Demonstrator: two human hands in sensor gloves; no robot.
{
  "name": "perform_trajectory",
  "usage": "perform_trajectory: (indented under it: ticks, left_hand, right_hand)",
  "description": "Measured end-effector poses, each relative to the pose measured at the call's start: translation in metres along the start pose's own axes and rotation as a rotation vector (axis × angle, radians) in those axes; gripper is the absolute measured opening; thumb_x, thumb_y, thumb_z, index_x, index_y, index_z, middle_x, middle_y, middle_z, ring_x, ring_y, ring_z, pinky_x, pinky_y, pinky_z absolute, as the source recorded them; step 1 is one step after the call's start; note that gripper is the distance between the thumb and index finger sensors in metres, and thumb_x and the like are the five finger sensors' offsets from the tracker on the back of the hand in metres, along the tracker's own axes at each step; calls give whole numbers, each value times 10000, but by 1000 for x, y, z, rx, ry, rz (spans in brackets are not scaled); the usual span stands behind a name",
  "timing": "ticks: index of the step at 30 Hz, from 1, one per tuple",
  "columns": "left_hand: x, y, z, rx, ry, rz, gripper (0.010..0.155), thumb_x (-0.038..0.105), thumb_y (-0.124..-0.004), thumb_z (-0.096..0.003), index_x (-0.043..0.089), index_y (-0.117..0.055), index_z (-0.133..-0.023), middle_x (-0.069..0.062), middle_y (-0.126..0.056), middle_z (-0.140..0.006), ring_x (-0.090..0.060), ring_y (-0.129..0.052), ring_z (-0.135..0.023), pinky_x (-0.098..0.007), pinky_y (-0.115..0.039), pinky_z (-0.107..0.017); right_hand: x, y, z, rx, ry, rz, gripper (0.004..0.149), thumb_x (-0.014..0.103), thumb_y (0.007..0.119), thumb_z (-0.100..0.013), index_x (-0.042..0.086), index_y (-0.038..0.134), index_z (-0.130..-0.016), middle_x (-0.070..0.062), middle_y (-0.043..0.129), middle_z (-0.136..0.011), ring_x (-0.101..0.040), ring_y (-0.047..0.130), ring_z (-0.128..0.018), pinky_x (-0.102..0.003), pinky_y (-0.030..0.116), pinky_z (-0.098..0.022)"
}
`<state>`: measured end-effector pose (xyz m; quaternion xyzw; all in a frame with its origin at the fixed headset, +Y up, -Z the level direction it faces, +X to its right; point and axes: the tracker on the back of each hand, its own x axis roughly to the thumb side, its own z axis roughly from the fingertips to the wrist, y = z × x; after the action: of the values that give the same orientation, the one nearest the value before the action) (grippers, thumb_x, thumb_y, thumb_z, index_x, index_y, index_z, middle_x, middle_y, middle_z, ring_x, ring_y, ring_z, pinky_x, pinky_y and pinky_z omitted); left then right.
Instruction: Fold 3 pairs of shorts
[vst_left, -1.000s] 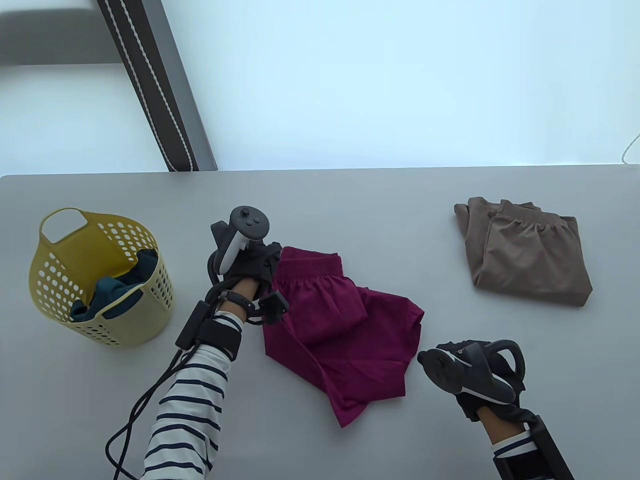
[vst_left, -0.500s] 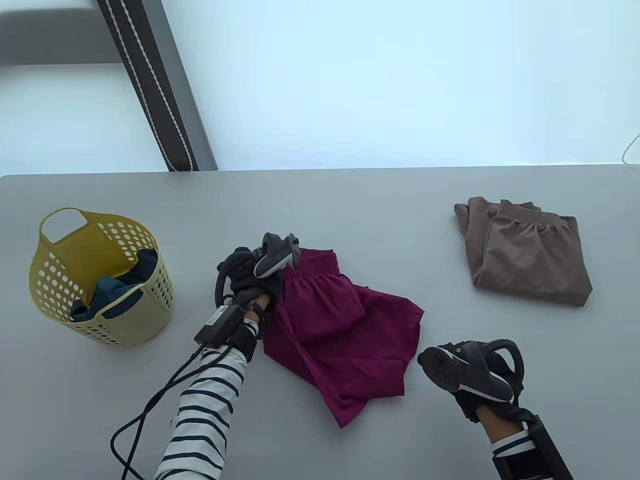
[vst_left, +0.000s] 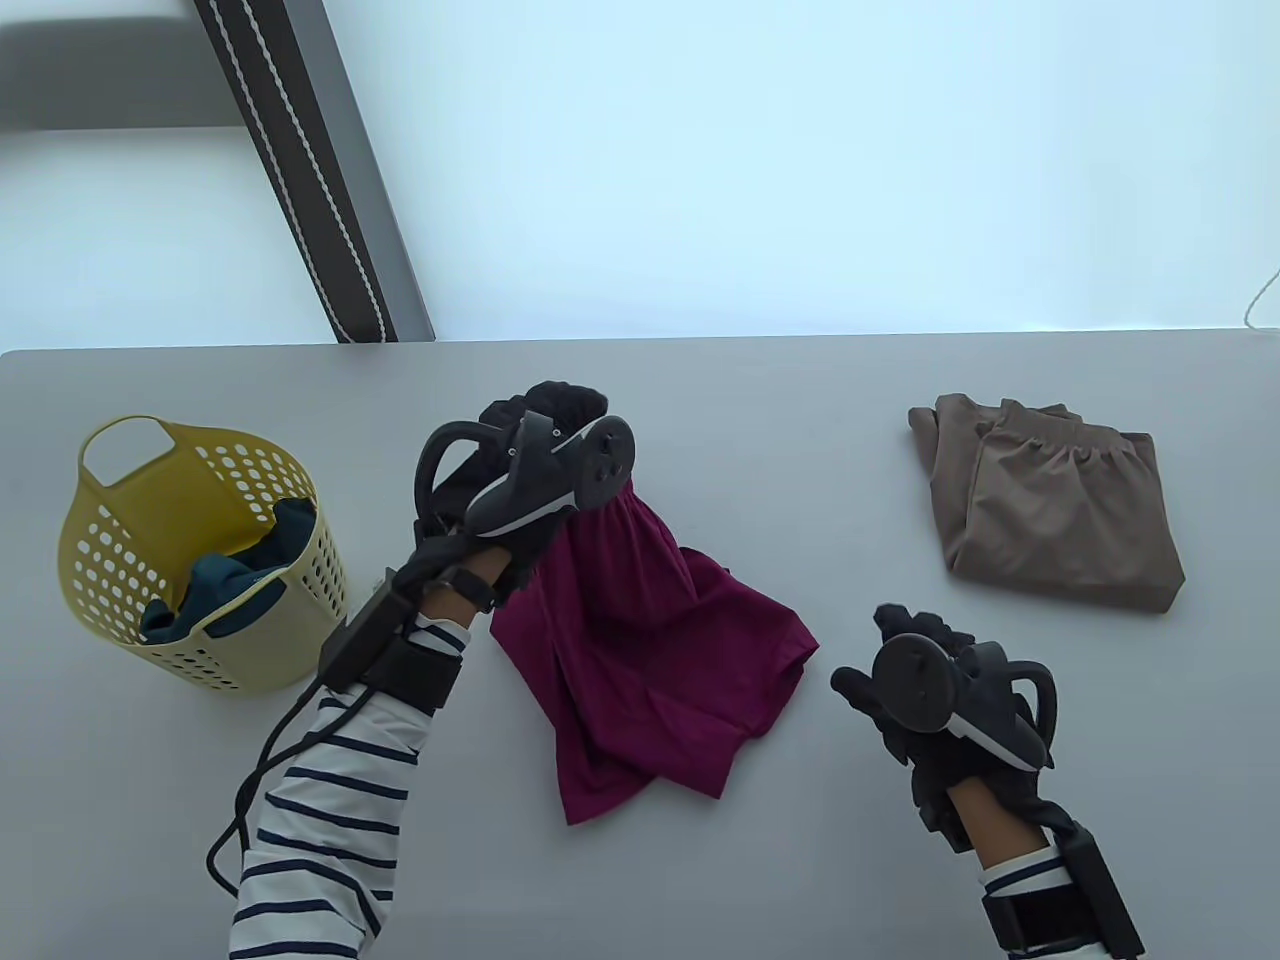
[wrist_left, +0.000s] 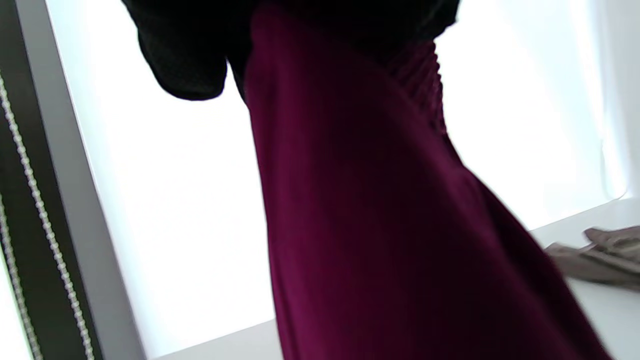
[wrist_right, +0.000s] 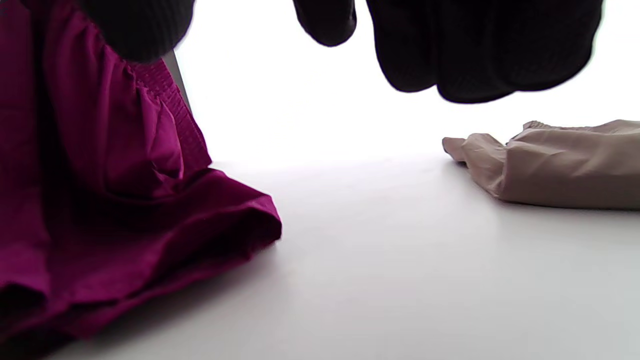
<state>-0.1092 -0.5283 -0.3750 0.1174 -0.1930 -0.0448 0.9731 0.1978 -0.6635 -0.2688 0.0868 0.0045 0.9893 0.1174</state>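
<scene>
The yellow basket (vst_left: 200, 560) at the table's left edge holds 1 dark teal garment (vst_left: 225, 585), judged to be a pair awaiting folding. The left hand (vst_left: 520, 470) clenches the waistband of the magenta shorts (vst_left: 650, 670), raising that end so the legs hang and trail on the table (vst_left: 780, 860), probably to straighten them for folding. The right hand (vst_left: 925, 680) hovers beside the hem, fingers relaxed and empty, and the tan shorts (vst_left: 1050, 510) lie folded far right, out of the working area.

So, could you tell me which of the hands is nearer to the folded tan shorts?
Right. The right hand hovers just below and left of the tan shorts; the left hand is farther left, gripping the maroon shorts.
</scene>
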Motion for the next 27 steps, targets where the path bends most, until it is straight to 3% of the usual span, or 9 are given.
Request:
perform_trajectory:
  ticks: [5,9,11,13,15,18,22,25,27]
  left_hand:
    - [-2,78,27,124,-148,194,433,366,-698,-429,327,-584,-844,83,-929,-847,-69,-1082,-665,-412,-895,-616]
    - [-5,112,45,126,-273,379,432,365,-719,-414,337,-616,-833,99,-955,-826,-55,-1097,-648,-392,-900,-614]
    - [-10,117,50,149,-297,449,437,369,-719,-408,341,-620,-832,113,-959,-822,-38,-1100,-647,-366,-898,-619]
    - [-24,119,56,206,-253,514,438,370,-721,-403,341,-624,-830,120,-964,-813,-30,-1103,-640,-344,-901,-618]
    - [-44,117,62,259,-184,575,438,371,-722,-402,337,-629,-829,120,-971,-803,-21,-1108,-628,-329,-907,-612]
    - [-78,109,71,293,-100,666,439,367,-728,-406,328,-634,-833,110,-975,-799,-27,-1110,-620,-326,-909,-610]
    - [-104,92,82,290,-56,636,444,378,-732,-408,333,-632,-838,115,-976,-800,-16,-1112,-618,-313,-915,-608]
    - [-115,83,91,273,-51,664,458,384,-738,-410,323,-636,-852,99,-991,-773,-14,-1121,-564,-322,-938,-582]
    - [-119,83,95,207,-100,694,571,361,-735,-426,286,-561,-964,77,-981,-781,-38,-1110,-547,-357,-941,-572]
  right_hand:
    - [53,-65,-20,-151,-185,-254,1044,689,585,-448,83,-20,-1045,-364,128,-1077,-718,302,-911,-736,429,-611]
    - [105,-113,-42,-326,-321,-339,1039,709,596,-417,187,-34,-1057,-251,54,-1115,-649,112,-957,-735,285,-648]
    - [121,-122,-56,-332,-351,-403,1007,691,638,-394,237,54,-1077,-201,65,-1133,-622,48,-954,-738,219,-633]
    - [127,-122,-73,-193,-343,-414,885,650,689,-393,206,359,-1084,-152,387,-1150,-587,207,-1011,-750,268,-626]
    - [123,-112,-84,-18,-276,-398,629,550,764,-415,208,677,-936,-71,835,-901,-472,734,-939,-750,418,-618]
    - [108,-95,-86,65,-194,-332,441,400,811,-437,181,811,-821,-59,971,-684,-387,969,-695,-637,654,-570]
    - [89,-107,-76,-90,-96,-427,427,318,806,-436,196,798,-845,-84,964,-710,-400,963,-694,-625,676,-550]
    - [86,-134,-58,-311,-79,-422,423,271,791,-429,234,796,-850,-92,907,-814,-433,918,-754,-637,665,-563]
    - [92,-153,-43,-435,-111,-395,418,251,777,-434,253,792,-852,-99,879,-858,-437,913,-768,-631,680,-565]
